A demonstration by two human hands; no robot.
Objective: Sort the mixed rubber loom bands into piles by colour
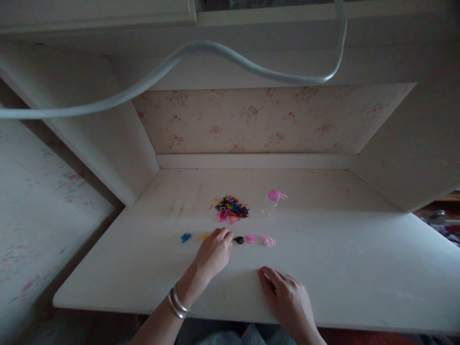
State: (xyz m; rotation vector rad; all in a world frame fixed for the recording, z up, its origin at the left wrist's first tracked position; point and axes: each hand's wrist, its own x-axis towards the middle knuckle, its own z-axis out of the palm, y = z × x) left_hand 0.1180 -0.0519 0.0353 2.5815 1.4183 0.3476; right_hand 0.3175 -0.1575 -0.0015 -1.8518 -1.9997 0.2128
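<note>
Lying in a tangled multicolored heap, what appear to be small elastic bands [232,207] sit on a white bench [334,268], just beyond a person's left hand [215,249]. Nearer the person runs a row of small clumps: blue [186,237], yellow [203,237], black [239,240], bright pink [250,238] and pale pink [269,241]. The left hand is bent down over the row between the yellow and black clumps, partly covering the yellow; whether its fingertips grip a band cannot be told. The right hand [289,294] rests near the front edge, fingers curled, below the pale pink clump and apart from it; its grasp, too, is unclear. The step in hand looks like grouping by color; the next move would seem to call for a light pinch on single strands. Right of the heap stands a clear bottle [270,207] with a pink lid [274,195].
</note>
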